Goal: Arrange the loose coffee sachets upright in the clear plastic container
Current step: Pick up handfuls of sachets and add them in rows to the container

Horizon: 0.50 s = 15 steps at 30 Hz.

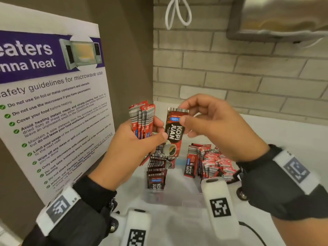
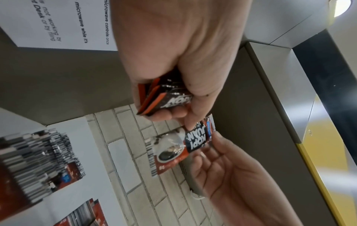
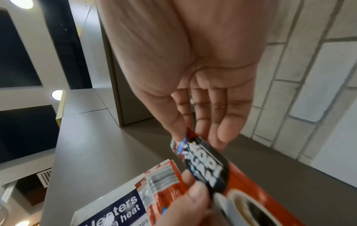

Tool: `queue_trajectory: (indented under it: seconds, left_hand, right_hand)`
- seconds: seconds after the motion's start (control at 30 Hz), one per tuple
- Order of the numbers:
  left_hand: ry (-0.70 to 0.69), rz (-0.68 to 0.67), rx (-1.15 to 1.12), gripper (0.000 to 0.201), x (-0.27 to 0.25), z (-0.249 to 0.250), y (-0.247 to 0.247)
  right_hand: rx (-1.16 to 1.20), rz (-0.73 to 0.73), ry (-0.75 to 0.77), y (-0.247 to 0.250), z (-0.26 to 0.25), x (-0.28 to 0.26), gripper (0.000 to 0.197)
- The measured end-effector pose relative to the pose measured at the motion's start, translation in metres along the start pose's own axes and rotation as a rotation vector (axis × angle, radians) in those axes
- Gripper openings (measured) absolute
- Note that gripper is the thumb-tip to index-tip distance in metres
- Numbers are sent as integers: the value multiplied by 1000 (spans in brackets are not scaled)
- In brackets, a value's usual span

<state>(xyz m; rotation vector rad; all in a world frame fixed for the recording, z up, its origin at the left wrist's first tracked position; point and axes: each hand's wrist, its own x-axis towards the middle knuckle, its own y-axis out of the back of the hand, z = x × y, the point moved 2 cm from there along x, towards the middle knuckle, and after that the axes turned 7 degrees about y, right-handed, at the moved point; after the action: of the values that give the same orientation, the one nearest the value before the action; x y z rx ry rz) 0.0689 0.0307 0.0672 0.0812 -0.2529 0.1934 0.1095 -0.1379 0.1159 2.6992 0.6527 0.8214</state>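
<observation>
White laminated card fills your far left — the microwave safety poster leaning on the brown wall. Next comes your left hand, fingers curled round a small bundle of red-and-black foil coffee sachets; they stand upright in your fist, barcode ends up, and your thumb tip reaches across to touch the lower part of the next packet.

That next packet is the single red-and-black coffee sachet, held up between your hands. Its long axis runs close to vertical, barcode strip on top, printed face toward you. Your right hand pinches its upper part between thumb and forefinger, the remaining fingers loosely bent behind it.

Below and between your wrists sits the clear plastic container on the white counter, with rows of sachets already standing in it at its left and right sides and a gap down the middle.

The relation that matters — the single sachet lies just right of the bundle, already parallel to it. I judge your right hand need only slide it leftward against the bundle, without turning it, and your left thumb is placed to trap it. The container lies directly beneath, so the gathered pack can drop straight down.
</observation>
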Motion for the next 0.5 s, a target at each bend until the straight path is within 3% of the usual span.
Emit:
queue_trajectory:
  seconds: [0.13, 0.23, 0.33, 0.43, 0.5]
  left_hand:
    - [27, 0, -1, 19, 0, -4, -1]
    - [23, 83, -106, 15, -1, -8, 7]
    - [20, 146, -240, 23, -3, -11, 19]
    - [10, 148, -281, 22, -7, -15, 26]
    - [5, 139, -308, 31, -11, -17, 29]
  right_hand:
    - [-168, -13, 13, 6, -6, 14, 15]
    - [-290, 29, -122, 16, 15, 22, 12]
    - [-418, -48, -299, 11, 44, 21, 13]
    - [-572, -126, -367, -8, 69, 24, 22]
    - [-652, -150, -380, -19, 82, 29, 18]
